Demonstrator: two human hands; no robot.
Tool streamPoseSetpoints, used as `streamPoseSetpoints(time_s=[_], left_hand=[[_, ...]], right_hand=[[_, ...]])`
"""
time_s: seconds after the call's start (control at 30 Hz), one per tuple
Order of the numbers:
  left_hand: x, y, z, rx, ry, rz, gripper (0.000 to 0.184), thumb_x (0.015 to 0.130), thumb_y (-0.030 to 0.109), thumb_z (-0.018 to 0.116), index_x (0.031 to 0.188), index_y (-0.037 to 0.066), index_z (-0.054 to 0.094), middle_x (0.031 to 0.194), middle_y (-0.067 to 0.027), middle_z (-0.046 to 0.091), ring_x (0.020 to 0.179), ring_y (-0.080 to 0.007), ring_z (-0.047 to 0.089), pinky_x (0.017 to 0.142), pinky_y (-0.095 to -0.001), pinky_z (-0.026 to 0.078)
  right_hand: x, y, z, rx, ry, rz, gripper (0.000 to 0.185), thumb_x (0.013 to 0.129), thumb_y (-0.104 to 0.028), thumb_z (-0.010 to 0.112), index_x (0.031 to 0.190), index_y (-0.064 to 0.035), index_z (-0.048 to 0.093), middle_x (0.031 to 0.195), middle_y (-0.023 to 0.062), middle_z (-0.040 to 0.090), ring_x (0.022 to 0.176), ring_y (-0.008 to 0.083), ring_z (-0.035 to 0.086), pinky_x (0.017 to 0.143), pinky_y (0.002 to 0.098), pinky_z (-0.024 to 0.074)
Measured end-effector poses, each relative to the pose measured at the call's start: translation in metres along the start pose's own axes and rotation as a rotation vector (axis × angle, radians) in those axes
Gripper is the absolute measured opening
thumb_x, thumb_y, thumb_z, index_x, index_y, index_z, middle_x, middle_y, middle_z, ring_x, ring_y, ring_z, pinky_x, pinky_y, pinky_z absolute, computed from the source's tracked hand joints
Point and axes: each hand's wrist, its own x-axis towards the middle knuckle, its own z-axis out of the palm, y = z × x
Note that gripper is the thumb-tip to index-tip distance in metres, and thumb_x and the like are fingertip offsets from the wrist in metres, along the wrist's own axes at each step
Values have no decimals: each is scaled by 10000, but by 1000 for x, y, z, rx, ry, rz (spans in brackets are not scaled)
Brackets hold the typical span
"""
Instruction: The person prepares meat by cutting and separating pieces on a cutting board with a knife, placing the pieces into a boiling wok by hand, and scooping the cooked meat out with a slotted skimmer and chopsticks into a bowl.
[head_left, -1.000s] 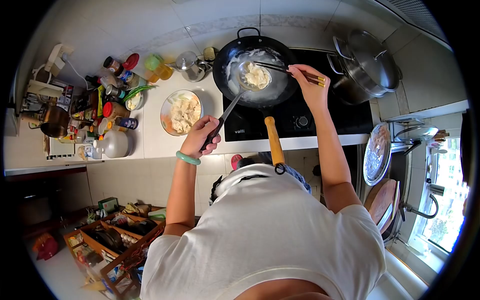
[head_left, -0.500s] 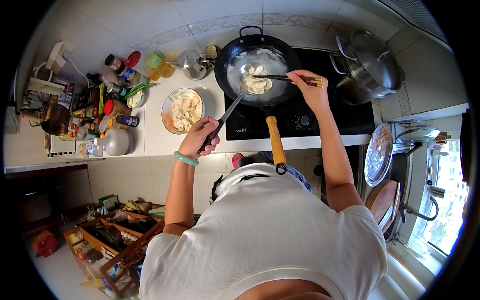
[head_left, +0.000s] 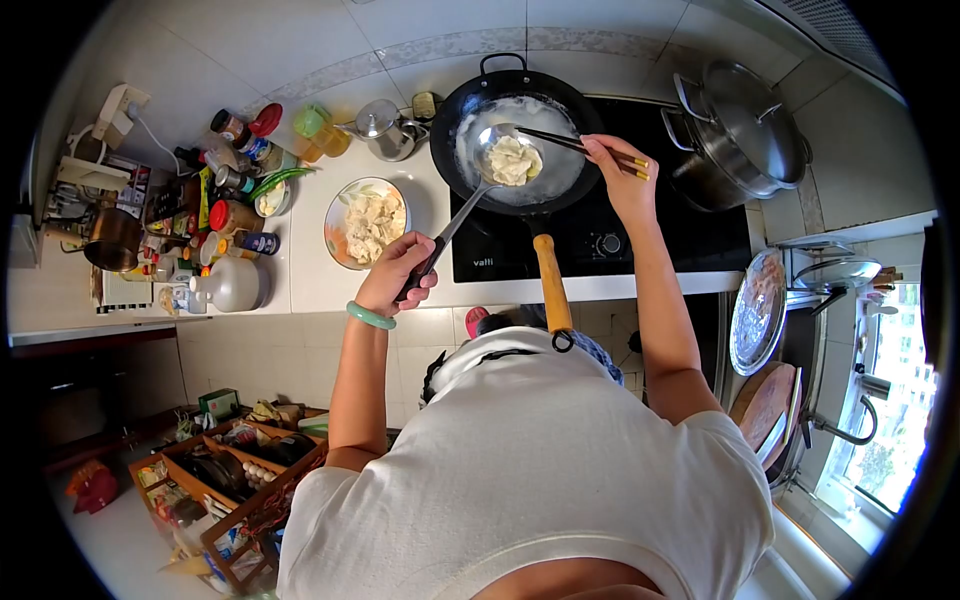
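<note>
My left hand (head_left: 403, 272), with a green bangle at its wrist, is closed round the black handle of a metal ladle (head_left: 462, 214). Pale, lumpy food (head_left: 513, 161) lies in the ladle's bowl, over a black wok (head_left: 450, 110) holding whitish liquid. Dark chopsticks with gold ends (head_left: 563, 141) are gripped in my right hand (head_left: 622, 180), right of the wok. Their tips are at the upper edge of the food; whether they touch it I cannot tell. A patterned bowl (head_left: 331, 222) with more pale food stands left of the wok.
A large lidded steel pot (head_left: 735, 130) stands right of the wok on the black hob (head_left: 690, 235). The wok's wooden handle (head_left: 551, 285) points toward my body. A metal kettle (head_left: 383, 130), several jars and a white jug (head_left: 232, 287) stand on the left. A foil-covered plate (head_left: 757, 310) is at the right.
The chopsticks' tips have moved from the middle of the food to its upper edge, and the chopsticks are tilted more. My left hand and the ladle have hardly moved.
</note>
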Motion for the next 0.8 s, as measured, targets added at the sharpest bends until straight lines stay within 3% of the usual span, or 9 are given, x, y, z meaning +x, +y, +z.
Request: streamPoseSetpoints(time_s=[0.2,0.33,0.6,0.7,0.8], left_hand=[[4,-1,-4,-26,-5,19,89,933,219,488,911,142,451,584,-52,472,366,-61,342,288,-179,203],[6,0,-7,-42,36,40,87,931,220,493,916,145,451,586,-55,474,367,-63,349,290,-181,207],[7,2,-4,-9,104,59,105,933,251,501,886,160,475,580,-47,459,351,-50,321,286,-169,204],[7,1,-2,9,109,75,110,930,253,505,884,156,477,575,-46,461,349,-54,326,285,-172,205],[8,-2,-3,6,111,85,114,927,253,510,882,154,478,572,-47,464,347,-57,332,283,-175,206]], right_hand=[[-4,-4,-2,36,4,-41,136,828,-61,660,933,25,677,805,47,676,714,78,617,664,190,487],[-7,-20,-14,187,31,51,152,850,-52,627,924,80,645,847,132,671,789,171,659,731,284,561],[-14,-21,3,112,-22,128,154,832,-65,655,906,70,655,782,99,665,719,130,650,682,252,560],[-11,-21,9,9,-71,129,156,847,-73,632,915,65,658,824,116,673,768,159,663,715,266,559],[-9,-30,14,-55,-81,107,153,834,-86,650,872,61,661,733,84,663,692,117,648,660,225,531]])
